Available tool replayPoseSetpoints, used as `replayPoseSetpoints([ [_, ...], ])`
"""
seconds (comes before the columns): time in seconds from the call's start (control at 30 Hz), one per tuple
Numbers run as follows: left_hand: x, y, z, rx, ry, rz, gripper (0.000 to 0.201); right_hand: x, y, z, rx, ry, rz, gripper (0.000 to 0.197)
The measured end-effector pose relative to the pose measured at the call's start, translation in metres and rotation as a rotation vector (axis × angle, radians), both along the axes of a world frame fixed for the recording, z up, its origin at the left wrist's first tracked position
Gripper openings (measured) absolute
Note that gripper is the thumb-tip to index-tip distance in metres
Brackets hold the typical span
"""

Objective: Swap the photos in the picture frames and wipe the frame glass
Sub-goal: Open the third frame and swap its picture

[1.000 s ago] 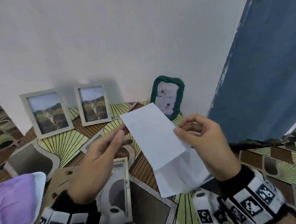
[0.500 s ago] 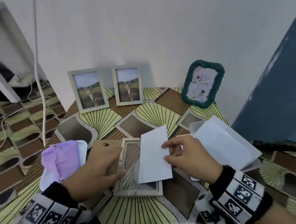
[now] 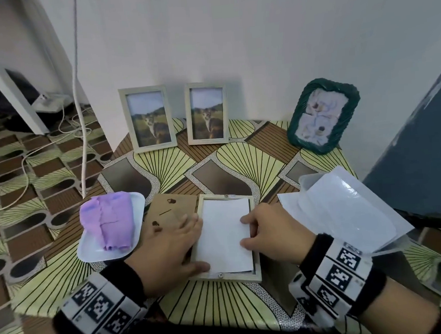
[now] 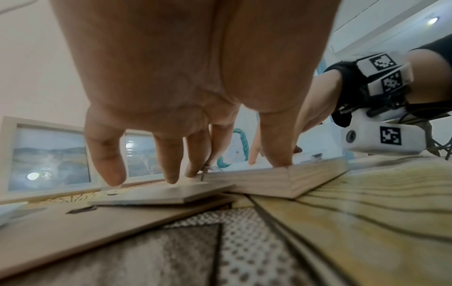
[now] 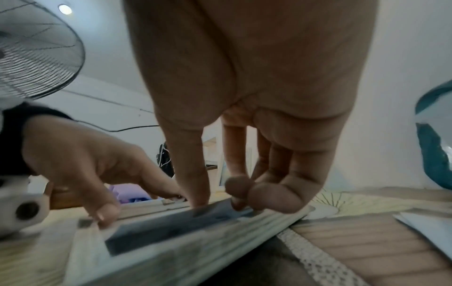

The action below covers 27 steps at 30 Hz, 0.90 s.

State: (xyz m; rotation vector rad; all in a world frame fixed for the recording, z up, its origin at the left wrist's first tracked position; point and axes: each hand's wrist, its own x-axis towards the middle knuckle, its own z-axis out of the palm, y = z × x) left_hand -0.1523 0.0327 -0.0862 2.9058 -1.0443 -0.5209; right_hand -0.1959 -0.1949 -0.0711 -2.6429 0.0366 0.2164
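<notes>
Against a plain white wall, the small table [image 3: 252,154] with its green-and-brown patterned cover carries two pale wooden frames showing cat photos, a dark green woven frame at far right, and a purple cloth on a white tray [image 3: 108,224] at near left. From the head view, the white photo sheet [image 3: 224,234] that half a second ago was held tilted above the open pale wooden frame [image 3: 232,275] now lies blank side up inside its recess at near centre. The left hand [image 3: 168,251] rests flat-fingered on the frame's left edge and on the brown backing board [image 3: 165,209] just beside it; the right hand [image 3: 268,234] presses thumb and forefinger on the sheet's right edge. By the left wrist view, the left fingers [image 4: 171,154] are straight, their tips down on the board and frame, gripping nothing. By the right wrist view, thumb and forefinger bear on the sheet while the other right fingers [image 5: 276,191] curl loosely under. So the photo looks seated; the backing board probably goes on next, with wiping yet to come.
</notes>
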Motion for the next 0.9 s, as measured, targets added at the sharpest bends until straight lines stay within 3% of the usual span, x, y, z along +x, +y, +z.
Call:
replayPoseSetpoints([
  [0.1,0.001,0.000,-0.002,-0.027,0.007,0.009,0.090,-0.003,0.005,-0.001,-0.183,-0.030,0.086,0.029],
  [0.27,0.008,0.007,0.001,-0.144,0.059,0.037,0.084,-0.004,0.008,-0.004,-0.420,-0.079,0.239,0.048],
  [0.5,0.017,0.032,-0.001,0.033,-0.025,0.003,0.082,0.001,-0.001,-0.018,-0.458,0.048,0.364,0.066],
  [0.67,0.001,0.042,-0.009,0.085,-0.053,-0.130,0.105,0.008,-0.010,-0.018,-0.431,0.102,0.339,0.066],
  [0.9,-0.019,0.040,-0.005,0.121,-0.172,-0.248,0.083,0.012,-0.014,-0.018,-0.380,0.110,0.288,0.068],
])
